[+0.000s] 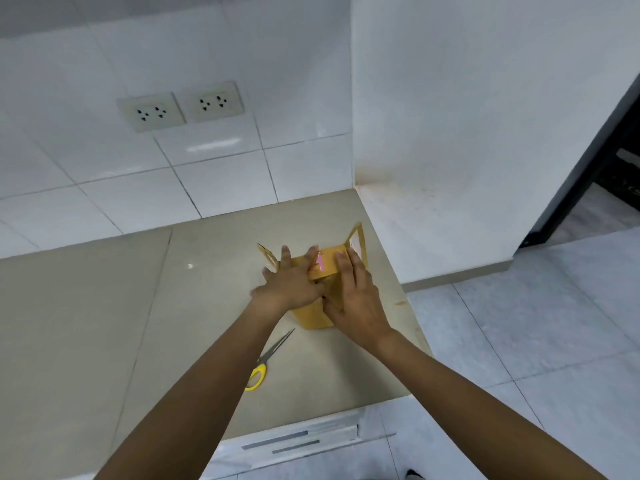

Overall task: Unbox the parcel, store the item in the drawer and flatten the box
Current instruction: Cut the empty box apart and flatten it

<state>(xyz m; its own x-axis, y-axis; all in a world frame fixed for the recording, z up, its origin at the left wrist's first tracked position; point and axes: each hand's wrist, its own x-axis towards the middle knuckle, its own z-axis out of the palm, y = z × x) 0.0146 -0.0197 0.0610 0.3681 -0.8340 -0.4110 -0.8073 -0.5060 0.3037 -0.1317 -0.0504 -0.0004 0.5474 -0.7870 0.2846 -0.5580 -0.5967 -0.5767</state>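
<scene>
A small brown cardboard box (313, 315) lies on the beige counter (104, 323) near its right end. Two of its flaps stick up, one at the left (267, 255) and one at the right (358, 239). A pink strip shows on its top. My left hand (289, 280) lies flat on the box's left part, fingers spread. My right hand (353, 296) presses palm down on its right part. Whether anything is inside the box is hidden. The white drawer fronts (304, 438) sit under the counter's front edge.
Scissors with yellow handles (265, 362) lie on the counter just under my left forearm. Two wall sockets (180, 107) are set in the white tiled wall behind. The counter ends at a white wall on the right, with grey floor tiles (536, 341) beyond.
</scene>
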